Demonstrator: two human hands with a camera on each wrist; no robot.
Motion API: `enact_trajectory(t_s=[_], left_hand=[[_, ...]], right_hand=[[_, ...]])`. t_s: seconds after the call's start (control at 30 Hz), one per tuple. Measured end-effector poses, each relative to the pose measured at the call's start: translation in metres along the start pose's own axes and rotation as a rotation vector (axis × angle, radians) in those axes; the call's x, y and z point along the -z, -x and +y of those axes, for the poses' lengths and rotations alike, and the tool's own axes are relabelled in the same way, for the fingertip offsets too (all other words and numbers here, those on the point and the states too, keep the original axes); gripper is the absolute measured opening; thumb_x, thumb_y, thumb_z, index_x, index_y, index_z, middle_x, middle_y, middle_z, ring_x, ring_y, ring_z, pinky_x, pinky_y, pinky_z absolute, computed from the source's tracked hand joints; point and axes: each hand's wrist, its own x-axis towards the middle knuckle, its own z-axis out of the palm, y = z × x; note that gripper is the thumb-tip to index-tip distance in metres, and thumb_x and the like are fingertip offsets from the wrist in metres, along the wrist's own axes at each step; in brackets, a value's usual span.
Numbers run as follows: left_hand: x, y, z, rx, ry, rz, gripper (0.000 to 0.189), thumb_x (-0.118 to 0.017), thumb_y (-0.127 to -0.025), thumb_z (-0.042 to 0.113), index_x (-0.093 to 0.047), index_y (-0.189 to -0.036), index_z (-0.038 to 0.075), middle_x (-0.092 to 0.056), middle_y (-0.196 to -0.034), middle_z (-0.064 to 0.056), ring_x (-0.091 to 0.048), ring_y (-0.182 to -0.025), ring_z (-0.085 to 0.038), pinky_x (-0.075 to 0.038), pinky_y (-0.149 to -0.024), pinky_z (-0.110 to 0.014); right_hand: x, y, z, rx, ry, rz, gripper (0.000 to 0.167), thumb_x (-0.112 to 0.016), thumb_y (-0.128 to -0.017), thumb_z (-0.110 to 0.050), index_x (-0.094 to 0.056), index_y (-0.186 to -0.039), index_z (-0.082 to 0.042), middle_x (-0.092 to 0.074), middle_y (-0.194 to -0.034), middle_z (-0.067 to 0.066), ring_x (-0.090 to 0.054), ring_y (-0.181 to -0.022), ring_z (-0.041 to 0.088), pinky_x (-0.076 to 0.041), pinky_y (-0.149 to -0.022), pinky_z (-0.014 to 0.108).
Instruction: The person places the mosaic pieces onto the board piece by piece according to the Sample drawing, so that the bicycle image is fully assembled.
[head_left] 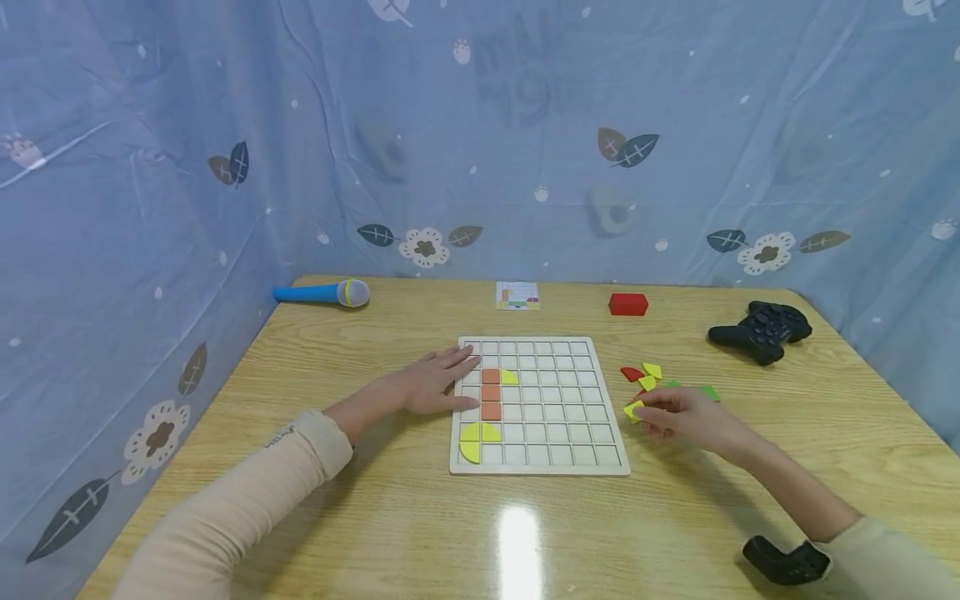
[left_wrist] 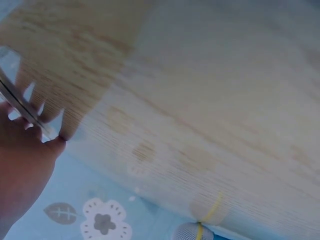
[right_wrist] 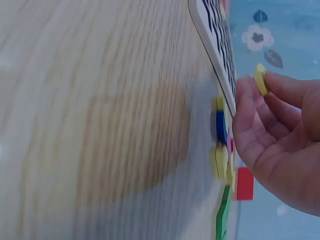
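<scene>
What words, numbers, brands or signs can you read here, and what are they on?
Nothing reads for certain.
Cloth: faint letter-like marks, perhaps a "9" among them; too blurred to read.
Left sleeve: dark marks near the cuff, too small to read.
Card: any lettering is too small to read.
Gamepad: likewise.
Board: no writing visible.

We pinch a small yellow piece in our right hand; the white gridded board lies flat, partly under our left hand.

your right hand partly hides a green tile; your left-wrist view's bottom edge cuts off the microphone.
</scene>
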Motion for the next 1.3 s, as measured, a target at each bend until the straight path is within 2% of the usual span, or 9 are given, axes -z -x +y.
enact_trajectory(t_s=[0.2,0.4,0.57,0.73,1.1,1.3], left_hand=[[0.0,-0.001,0.0,0.004,0.002,0.0,0.081,-0.032,-0.093,0.067,-0.005,-0.155,0.022,0.003,-0.159,0.0,0.004,-0.143,-0.019,-0.005,-0.114,-0.043],[-0.001,-0.001,-0.001,-0.004,0.002,0.009,0.081,-0.033,-0.093,0.067,-0.005,-0.155,0.021,0.003,-0.159,-0.001,0.004,-0.143,-0.02,-0.005,-0.114,-0.044],[-0.001,0.0,0.0,-0.008,0.003,0.012,0.081,-0.032,-0.093,0.067,-0.005,-0.155,0.021,0.003,-0.159,-0.001,0.005,-0.143,-0.021,-0.005,-0.114,-0.044],[-0.001,0.001,0.0,-0.011,0.008,0.016,0.081,-0.033,-0.093,0.067,-0.006,-0.155,0.021,0.002,-0.159,-0.001,0.004,-0.144,-0.021,-0.005,-0.114,-0.044],[0.0,0.001,0.0,-0.011,0.008,0.015,0.081,-0.035,-0.094,0.066,-0.007,-0.155,0.021,0.001,-0.159,-0.002,0.004,-0.143,-0.021,-0.006,-0.114,-0.044],[0.0,0.001,0.001,0.002,0.004,0.012,0.081,-0.035,-0.093,0.066,-0.008,-0.155,0.022,0.001,-0.159,-0.001,0.004,-0.144,-0.02,-0.005,-0.114,-0.043]], right_hand=[[-0.013,-0.011,-0.011,0.006,-0.038,-0.042,0.04,-0.062,-0.094,-0.018,-0.058,-0.12,0.013,-0.068,-0.092,0.011,-0.062,-0.078,0.018,-0.054,-0.07,0.029],[-0.026,-0.024,-0.02,0.006,-0.035,-0.043,0.035,-0.065,-0.092,-0.022,-0.064,-0.111,0.007,-0.068,-0.089,0.009,-0.063,-0.079,0.02,-0.054,-0.069,0.026],[-0.037,-0.033,-0.029,0.03,-0.045,-0.119,0.033,-0.063,-0.094,-0.021,-0.064,-0.113,0.007,-0.069,-0.089,0.01,-0.061,-0.077,0.022,-0.052,-0.066,0.027],[-0.048,-0.041,-0.039,0.055,-0.064,-0.19,0.033,-0.061,-0.095,-0.017,-0.063,-0.117,0.008,-0.07,-0.089,0.01,-0.062,-0.079,0.021,-0.054,-0.07,0.028],[-0.071,-0.054,-0.056,0.089,-0.073,-0.281,0.027,-0.061,-0.095,-0.015,-0.066,-0.114,0.004,-0.069,-0.083,0.008,-0.061,-0.073,0.017,-0.05,-0.064,0.023],[-0.087,-0.059,-0.065,0.075,-0.07,-0.321,0.022,-0.061,-0.094,-0.014,-0.068,-0.11,0.001,-0.069,-0.082,0.008,-0.063,-0.071,0.018,-0.052,-0.065,0.023]])
